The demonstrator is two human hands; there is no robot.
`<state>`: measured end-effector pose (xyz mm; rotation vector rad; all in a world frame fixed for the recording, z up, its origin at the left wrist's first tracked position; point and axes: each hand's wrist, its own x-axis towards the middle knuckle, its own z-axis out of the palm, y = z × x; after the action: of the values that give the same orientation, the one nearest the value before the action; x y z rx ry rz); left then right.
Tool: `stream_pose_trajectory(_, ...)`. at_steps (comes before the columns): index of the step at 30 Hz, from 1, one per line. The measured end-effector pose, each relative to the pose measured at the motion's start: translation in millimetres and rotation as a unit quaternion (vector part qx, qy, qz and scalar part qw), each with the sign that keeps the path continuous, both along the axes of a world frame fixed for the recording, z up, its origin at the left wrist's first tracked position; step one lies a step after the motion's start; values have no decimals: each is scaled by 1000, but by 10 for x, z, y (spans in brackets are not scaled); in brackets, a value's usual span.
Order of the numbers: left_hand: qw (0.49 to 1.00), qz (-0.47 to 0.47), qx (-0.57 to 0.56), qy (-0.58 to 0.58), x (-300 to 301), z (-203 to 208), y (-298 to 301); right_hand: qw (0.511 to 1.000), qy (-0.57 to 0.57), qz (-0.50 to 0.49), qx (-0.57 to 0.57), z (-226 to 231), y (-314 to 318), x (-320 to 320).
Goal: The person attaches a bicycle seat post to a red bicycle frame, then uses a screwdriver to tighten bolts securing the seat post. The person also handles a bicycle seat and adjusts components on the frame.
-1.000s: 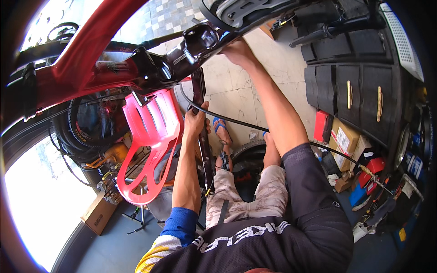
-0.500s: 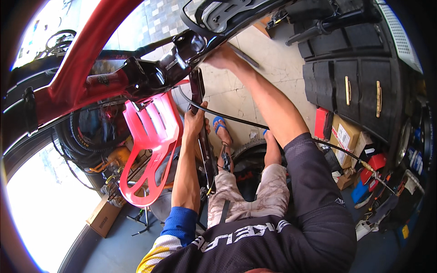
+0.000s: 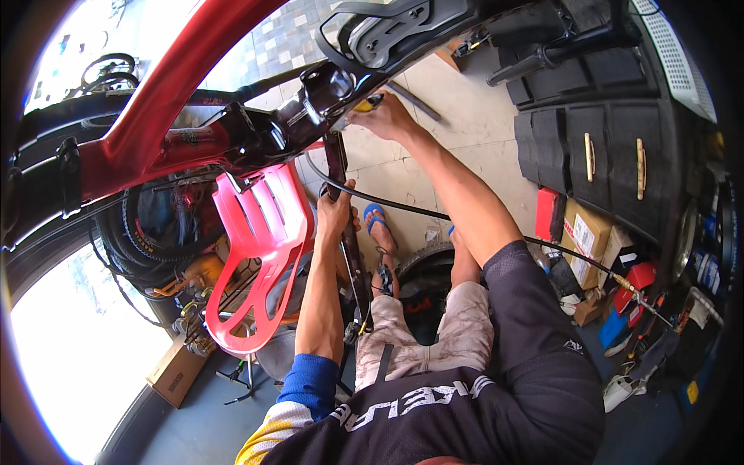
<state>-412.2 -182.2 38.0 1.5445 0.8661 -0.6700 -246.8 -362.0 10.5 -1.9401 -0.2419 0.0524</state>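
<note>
Nearest, a dark printed shirt (image 3: 418, 422) is worn, with pale patterned shorts (image 3: 422, 345) seen below it. Beyond these, the left forearm is stretched forward, and a dark tube (image 3: 335, 155) is gripped by the left hand (image 3: 335, 211), its fingers wrapped round the tube. The tube is set below a red and black bicycle frame (image 3: 192, 71), which is slanted across the upper left of the view.

Just under the frame's dark section, a small yellow-and-black object (image 3: 370, 102) is held by the right hand (image 3: 380, 118), with the fingers curled in on it; its kind cannot be told, and whether the frame is touched by it cannot be told either. A black hose (image 3: 387, 204) is looped from beneath the frame and carried off to the right, partly covered by the right arm.

Farther down, blue sandals (image 3: 375, 215) are worn on the feet. To the left, a pink-red plastic chair (image 3: 271, 240) is seen beside the left forearm, with tyres (image 3: 139, 232) gathered behind it. On the right, a red box (image 3: 547, 213) and a brown carton (image 3: 587, 232) are placed by a black cabinet (image 3: 612, 155) fitted with pale handles.
</note>
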Motion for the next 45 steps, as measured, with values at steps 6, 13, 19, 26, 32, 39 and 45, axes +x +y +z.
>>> stream_pose_trajectory(6, 1000, -4, 4, -8, -17, 21, 57, 969, 177, -75, 153, 278, -624, -305)
stream_pose_trajectory(13, 998, -30, 43, -39, -117, -109, 120, 899, 252, -277, 225, 1166, -2312, -1984)
stream_pose_trajectory(19, 998, 4, 12, -64, -176, -1, 73, 909, 132, -380, 104, 3209, -3618, -3160)
stream_pose_trajectory(26, 998, -2, 24, -55, -164, 171, -56, 796, -4, -579, -173, 3732, -5572, -3699)
stream_pose_trajectory(32, 998, 21, 21, -51, -148, 84, 71, 716, 119, -634, -269, 2984, -6588, -3373)
stream_pose_trajectory(39, 998, 18, 10, -58, -126, 66, 85, 646, 46, -648, -401, 2873, -6327, -3374)
stream_pose_trajectory(45, 998, 22, 11, -51, -140, 38, 8, 676, 74, -681, -272, 2924, -6522, -3635)
